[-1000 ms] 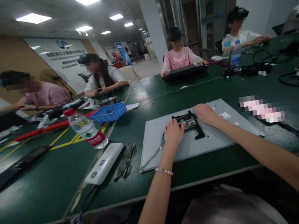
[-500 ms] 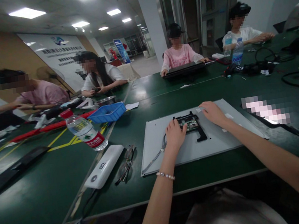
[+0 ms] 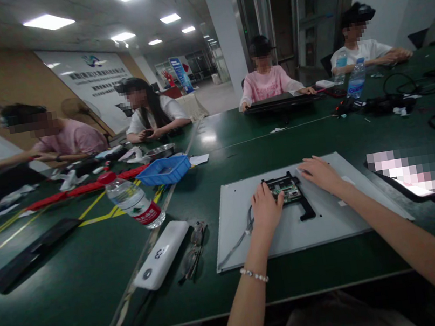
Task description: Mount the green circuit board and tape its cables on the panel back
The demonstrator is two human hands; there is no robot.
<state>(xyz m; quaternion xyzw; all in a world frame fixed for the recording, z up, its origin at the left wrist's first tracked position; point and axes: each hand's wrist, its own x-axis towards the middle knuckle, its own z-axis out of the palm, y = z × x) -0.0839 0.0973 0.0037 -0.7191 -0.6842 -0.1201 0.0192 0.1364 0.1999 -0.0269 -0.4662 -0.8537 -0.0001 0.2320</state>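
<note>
A pale grey flat panel [image 3: 356, 216] lies on the table with a black bracket [image 3: 309, 212] on it. A green circuit board [image 3: 287, 192] sits inside the bracket. My left hand [image 3: 266, 210] rests over the bracket's left side, its thumb apart from the fingers and reaching to the board. Grey cables [image 3: 239, 240] run from beside this hand toward the panel's near left corner. My right hand [image 3: 323, 175] lies low over the panel just right of the bracket, fingers stretched out. A small dark spot shows under its fingertips, too unclear to name.
Left of the panel are glasses [image 3: 193, 252], a white power bank [image 3: 161, 256], a water bottle [image 3: 135, 202] and a blue tray [image 3: 165, 171]. A lit phone [image 3: 411, 177] with a cable lies right. Several people sit around the green table [image 3: 236, 154].
The camera view has shifted, so everything sits slightly lower and further right. My right fingertips have come a little closer to the bracket. My left hand stays on the bracket.
</note>
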